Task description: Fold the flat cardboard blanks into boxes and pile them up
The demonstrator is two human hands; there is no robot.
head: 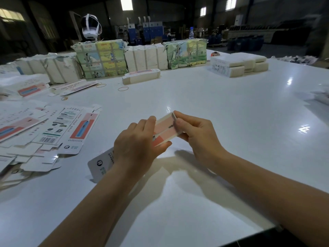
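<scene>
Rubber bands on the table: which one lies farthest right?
The rubber band lying alone on bare table, below the small stack of folded boxes; the others lie further left.

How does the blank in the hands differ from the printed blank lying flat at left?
The held blank is off the table, gripped by the left hand and right hand; the flat blank lies untouched. The held blank is partly folded, the flat blank fully spread. Both carry the same pink panel print.
</scene>
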